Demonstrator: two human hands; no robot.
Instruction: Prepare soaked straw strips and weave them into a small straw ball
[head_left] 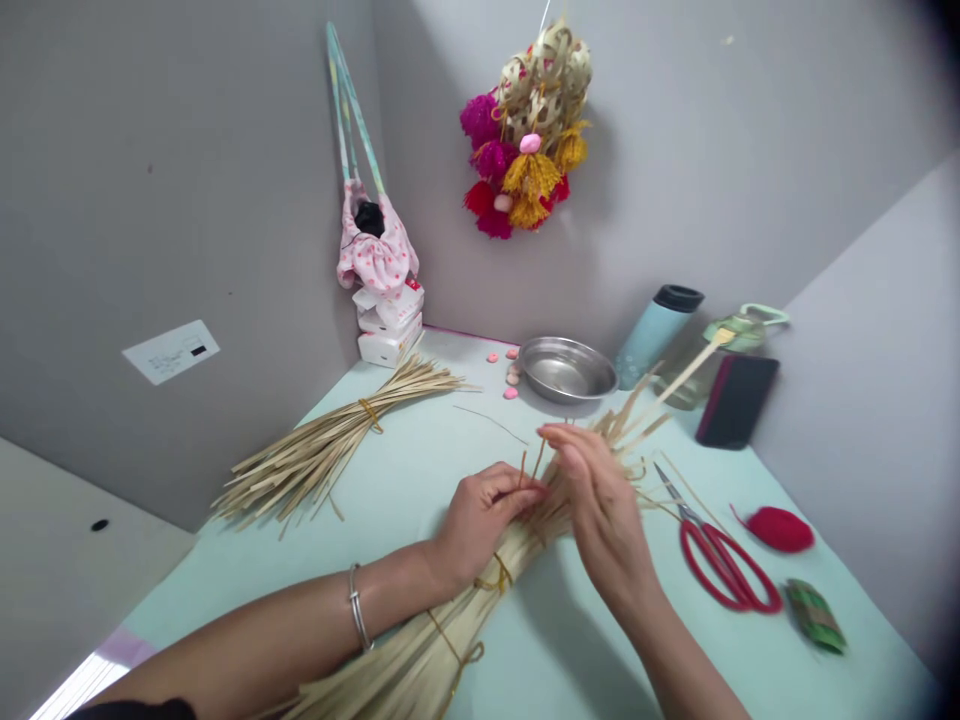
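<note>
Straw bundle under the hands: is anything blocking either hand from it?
Nothing visible: the left hand is at the straw bundle, the right hand close over it; the scissors lie off to the right.

Rough straw bundle (523,562), shiny metal bowl (566,376), matt cloth bag (379,262)

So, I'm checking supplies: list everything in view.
Table: 1, pale green, centre
Straw bundles: 2, tan, front and left
Bowl: 1, silver, table's back
Pieces: about five, pink, left of bowl
Bottles: 2, blue and green, right of bowl
Phone: 1, black, by green bottle
Scissors: 1, red-handled, table's right
Yarn: 2, red and green, right of scissors
Walls: several, grey, behind table
Ornament: 1, multicoloured, back wall
Boxes: count unclear, white, back corner
Bag: 1, pink-spotted, above boxes
Label: 1, white, left wall
Bracelet: 1, silver, left arm
Left hand, right hand: 1 each, bare, at front bundle
</note>
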